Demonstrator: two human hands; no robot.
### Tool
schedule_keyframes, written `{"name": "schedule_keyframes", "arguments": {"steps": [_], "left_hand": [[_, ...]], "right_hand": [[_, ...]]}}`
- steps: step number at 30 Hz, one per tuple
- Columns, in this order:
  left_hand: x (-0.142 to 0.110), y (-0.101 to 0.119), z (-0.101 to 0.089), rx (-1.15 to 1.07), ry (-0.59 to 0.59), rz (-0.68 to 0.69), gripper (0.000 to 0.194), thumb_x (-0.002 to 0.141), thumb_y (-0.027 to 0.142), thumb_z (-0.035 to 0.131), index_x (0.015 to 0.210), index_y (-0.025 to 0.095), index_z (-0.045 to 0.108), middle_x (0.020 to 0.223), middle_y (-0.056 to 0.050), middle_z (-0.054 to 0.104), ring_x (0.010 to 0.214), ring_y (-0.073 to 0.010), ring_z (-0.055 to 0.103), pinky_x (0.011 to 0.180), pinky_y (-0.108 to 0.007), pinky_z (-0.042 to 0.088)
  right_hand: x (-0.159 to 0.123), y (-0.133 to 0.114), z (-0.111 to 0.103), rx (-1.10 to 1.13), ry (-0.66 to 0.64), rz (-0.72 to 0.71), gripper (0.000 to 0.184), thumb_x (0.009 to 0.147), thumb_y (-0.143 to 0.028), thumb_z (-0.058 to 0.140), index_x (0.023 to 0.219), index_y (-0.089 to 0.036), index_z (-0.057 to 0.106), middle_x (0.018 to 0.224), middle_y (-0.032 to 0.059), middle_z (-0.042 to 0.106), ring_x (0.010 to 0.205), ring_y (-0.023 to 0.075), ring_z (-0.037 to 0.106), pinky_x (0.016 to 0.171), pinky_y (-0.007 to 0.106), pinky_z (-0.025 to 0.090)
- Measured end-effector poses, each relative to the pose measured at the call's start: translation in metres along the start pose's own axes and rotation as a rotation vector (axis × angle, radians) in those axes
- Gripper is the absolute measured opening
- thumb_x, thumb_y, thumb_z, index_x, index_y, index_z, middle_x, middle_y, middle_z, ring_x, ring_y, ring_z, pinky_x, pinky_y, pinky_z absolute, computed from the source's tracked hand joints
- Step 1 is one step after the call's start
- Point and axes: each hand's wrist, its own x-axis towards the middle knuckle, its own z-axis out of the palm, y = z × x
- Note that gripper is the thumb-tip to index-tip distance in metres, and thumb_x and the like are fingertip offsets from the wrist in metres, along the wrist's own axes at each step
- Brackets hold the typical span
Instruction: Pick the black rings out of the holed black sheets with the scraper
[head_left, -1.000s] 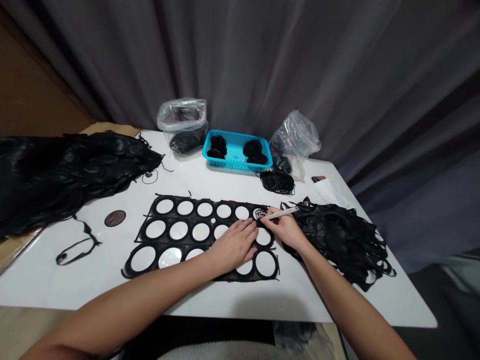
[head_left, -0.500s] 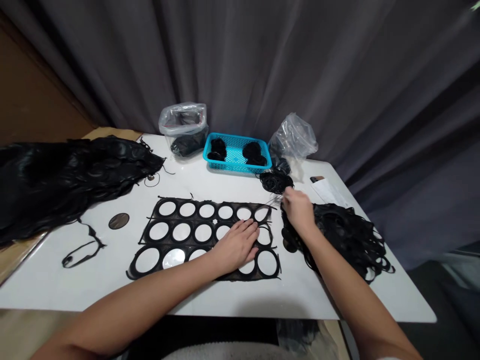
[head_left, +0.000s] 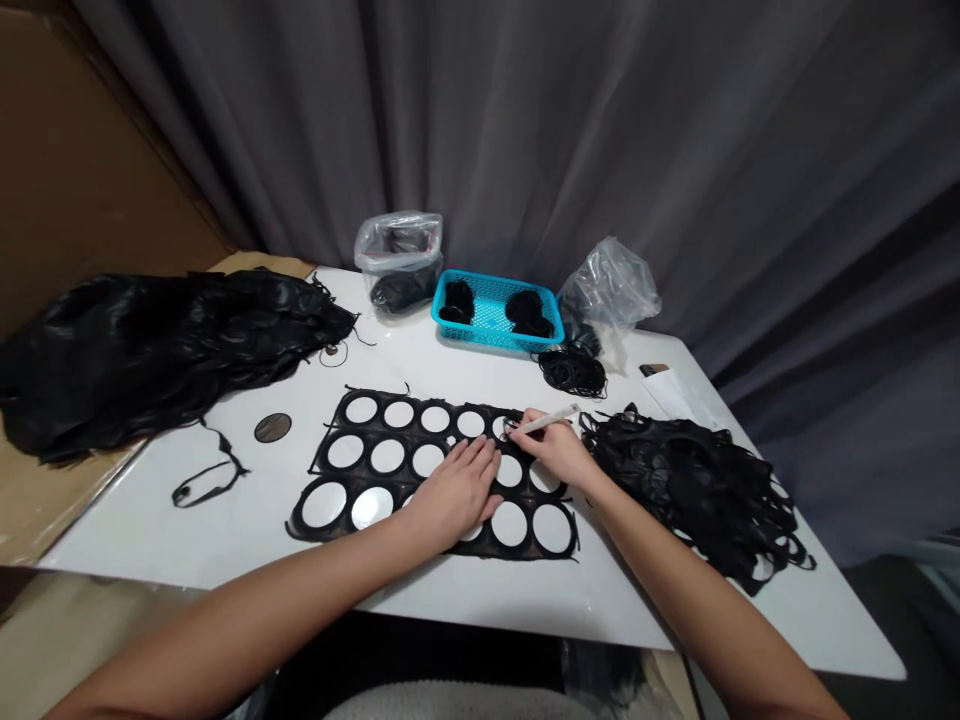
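Note:
A black sheet [head_left: 365,464] with rows of round cut-outs lies flat on the white table. My left hand [head_left: 459,492] rests palm down on its middle, fingers stretched out and pressing on it. Closed around a slim white pen-like tool [head_left: 550,420], my right hand [head_left: 561,450] is over the sheet's upper right part. The tool slants, its lower end near a hole in the top row. Its exact kind I cannot make out. Just right of the right hand lies a heap of black cut strips [head_left: 690,480].
Behind the sheet stand a blue basket [head_left: 491,341] holding black rings, a bag-lined container [head_left: 400,262] and a clear plastic bag [head_left: 616,283]. A black coil bundle [head_left: 572,372] lies before them. Left are a big black heap [head_left: 172,345], a dark disc [head_left: 272,428] and a loose strip [head_left: 214,490].
My right hand has moved left from beside the strip heap onto the sheet's upper right, and the white tool now shows in it. The left hand stays on the sheet. The view has shifted.

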Motion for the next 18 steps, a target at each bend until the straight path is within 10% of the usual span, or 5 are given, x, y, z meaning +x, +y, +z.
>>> {"name": "schedule_keyframes", "arguments": {"steps": [6,12,18], "left_hand": [[0.000,0.001,0.002,0.002,0.000,-0.010,0.052,0.098,0.040,0.050,0.137,0.007,0.051,0.145,-0.017,0.052,0.138,-0.0307,0.044,0.115,-0.044,0.031],[-0.001,0.001,0.003,0.009,0.009,-0.010,0.053,0.099,0.041,0.048,0.138,0.006,0.050,0.147,-0.017,0.050,0.139,-0.0300,0.043,0.115,-0.043,0.030],[-0.002,0.003,0.003,-0.004,0.003,-0.015,0.050,0.100,0.040,0.046,0.138,0.008,0.050,0.147,-0.017,0.050,0.139,-0.0298,0.043,0.116,-0.044,0.030]], "right_hand": [[-0.001,0.000,-0.001,-0.030,0.017,0.000,0.026,0.086,-0.042,0.057,0.070,-0.023,0.050,0.065,-0.0017,0.058,0.062,0.0167,0.050,0.060,0.027,0.036],[0.019,0.007,-0.032,-0.391,0.490,-0.035,0.021,0.085,-0.033,0.051,0.068,-0.024,0.045,0.070,0.0045,0.058,0.073,0.0221,0.051,0.064,0.031,0.035],[0.009,0.002,-0.012,-0.207,0.099,-0.042,0.023,0.085,-0.036,0.055,0.067,-0.024,0.047,0.066,-0.0001,0.058,0.066,0.0190,0.054,0.065,0.029,0.038]]}}
